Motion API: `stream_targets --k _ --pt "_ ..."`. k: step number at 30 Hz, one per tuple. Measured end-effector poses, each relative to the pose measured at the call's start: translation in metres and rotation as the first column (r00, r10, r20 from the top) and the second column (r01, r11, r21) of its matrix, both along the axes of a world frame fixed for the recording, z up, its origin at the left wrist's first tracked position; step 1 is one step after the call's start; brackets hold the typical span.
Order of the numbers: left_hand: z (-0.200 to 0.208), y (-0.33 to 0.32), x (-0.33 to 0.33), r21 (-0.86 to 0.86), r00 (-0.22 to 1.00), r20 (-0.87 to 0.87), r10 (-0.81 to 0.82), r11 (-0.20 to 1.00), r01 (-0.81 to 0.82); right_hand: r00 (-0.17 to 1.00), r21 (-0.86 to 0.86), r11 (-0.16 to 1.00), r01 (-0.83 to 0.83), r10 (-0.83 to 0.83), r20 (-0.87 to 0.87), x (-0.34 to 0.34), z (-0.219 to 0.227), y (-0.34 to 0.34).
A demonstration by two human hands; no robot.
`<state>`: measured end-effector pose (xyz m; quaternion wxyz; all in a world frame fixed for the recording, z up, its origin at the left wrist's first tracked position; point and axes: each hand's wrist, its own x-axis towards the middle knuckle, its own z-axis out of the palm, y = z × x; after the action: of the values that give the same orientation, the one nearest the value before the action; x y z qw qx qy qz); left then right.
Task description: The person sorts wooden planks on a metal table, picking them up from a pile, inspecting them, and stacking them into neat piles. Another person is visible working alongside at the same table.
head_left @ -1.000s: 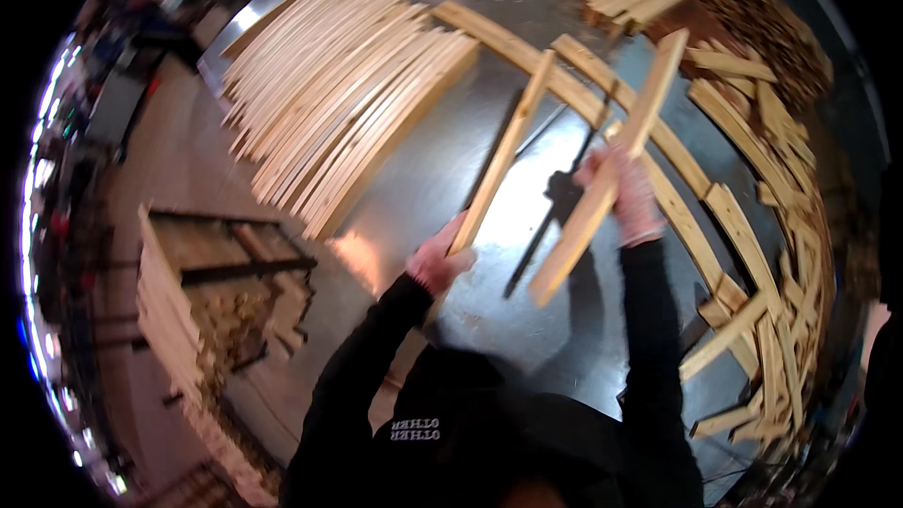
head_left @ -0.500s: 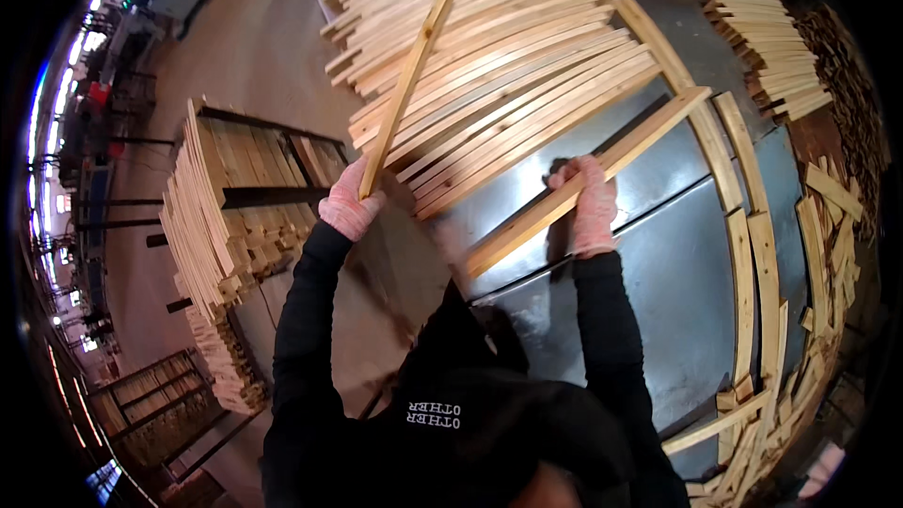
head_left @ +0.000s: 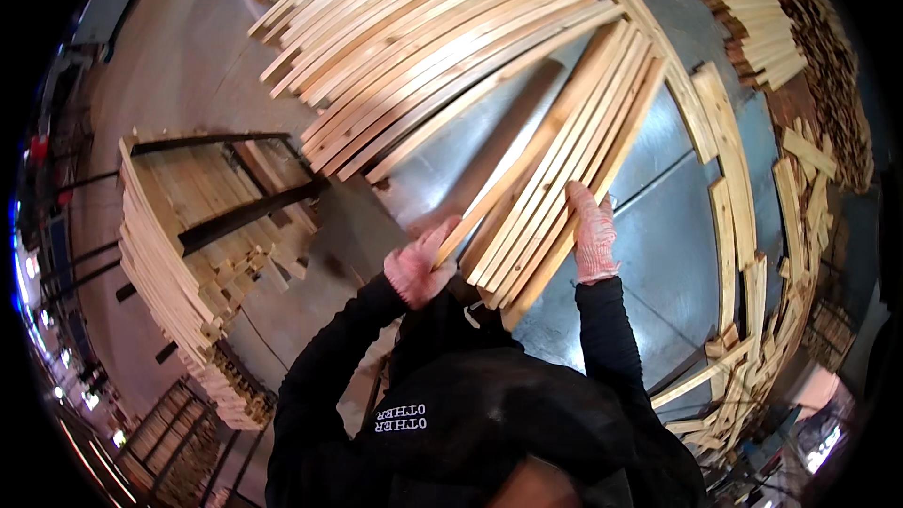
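Note:
A group of pale wooden strips (head_left: 564,165) lies slantwise on the metal tabletop in front of me, near ends jutting over its edge. At the left side of the group, my left hand (head_left: 420,263), in a pink-and-white knit glove, is closed round the near end of one strip (head_left: 508,190). That strip leans against the group. My right hand (head_left: 594,233), gloved alike, grips the outermost strip (head_left: 616,146) on the right side, its thumb over the upper edge. Some of its fingers are hidden behind the wood.
Many more strips (head_left: 423,47) lie in a row across the far tabletop (head_left: 658,259). Longer boards (head_left: 729,179) and a heap of offcuts (head_left: 800,226) line the right side. A stacked rack of wood (head_left: 155,254) with dark bars stands on the left.
My left hand has come right and lower, bringing its raised strip down against others. Several strips have shifted right into a slanted group beside my right hand. The view has turned slightly.

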<state>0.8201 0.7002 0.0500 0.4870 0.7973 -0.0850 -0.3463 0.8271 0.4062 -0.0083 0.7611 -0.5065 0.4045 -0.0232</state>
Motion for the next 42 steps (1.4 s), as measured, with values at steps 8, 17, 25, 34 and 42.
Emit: stream_targets --k 8,17,25,34,42 --pt "-0.043 -0.076 0.058 -0.029 0.991 -0.023 -0.135 0.991 0.134 0.999 0.066 0.998 -0.021 0.018 0.049 -0.035 -0.036 0.0" --pt "-0.053 -0.051 0.078 -0.281 0.952 -0.288 -0.102 0.96 0.017 0.99 0.106 0.985 -0.137 0.139 -0.003 -0.025 -0.004 -0.01" --pt "-0.013 -0.106 0.07 0.648 0.991 -0.008 -0.132 0.754 0.106 0.99 -0.027 0.995 -0.096 0.098 0.103 -0.02 -0.008 0.02" --pt "0.129 0.006 0.037 0.143 0.975 0.156 0.16 0.973 -0.183 0.99 0.192 0.976 -0.104 0.083 0.116 0.031 -0.043 0.105" --pt "0.075 -0.107 0.058 0.159 0.981 -0.08 -0.177 0.969 0.188 0.987 -0.181 0.973 -0.145 0.13 -0.092 0.024 0.094 -0.003"
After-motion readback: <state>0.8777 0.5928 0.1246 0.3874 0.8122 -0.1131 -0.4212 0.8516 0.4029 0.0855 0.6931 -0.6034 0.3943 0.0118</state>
